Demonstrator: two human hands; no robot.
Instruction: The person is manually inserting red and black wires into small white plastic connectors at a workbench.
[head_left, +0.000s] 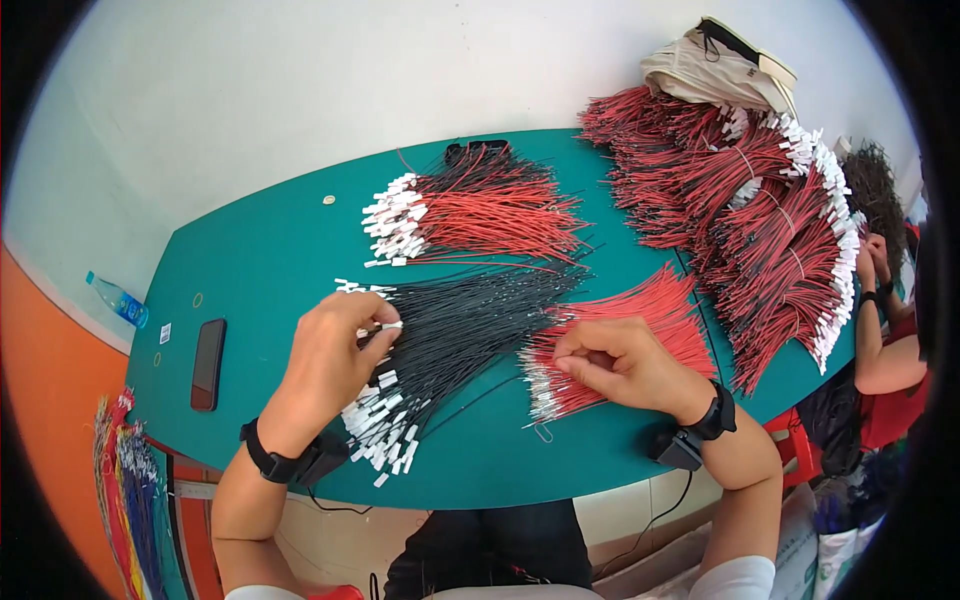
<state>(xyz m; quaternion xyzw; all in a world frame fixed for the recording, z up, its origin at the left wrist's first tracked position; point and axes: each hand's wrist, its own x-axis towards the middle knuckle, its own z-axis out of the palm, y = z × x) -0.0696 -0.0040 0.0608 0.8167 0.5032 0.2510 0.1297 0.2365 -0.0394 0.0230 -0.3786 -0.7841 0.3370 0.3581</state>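
My left hand (338,345) pinches a small white connector (392,326) between thumb and forefinger. It is over the left end of a spread of black wires (470,315), many tipped with white connectors (385,420). To the right, my right hand (628,362) is closed in a pinch above a bundle of red wires (655,305) with pale metal-looking tips. Whatever lies between its fingertips is too small to make out. Behind the black wires rests a pile of red and black wires (500,215) with white connectors gathered at its left end.
Large bundles of red-black wires (720,200) cover the green table (270,250) at right, below a beige bag (715,70). A phone (207,365) and a water bottle (118,300) are at left. Another person's arm (885,350) appears at far right. Coloured wires (130,480) hang at lower left.
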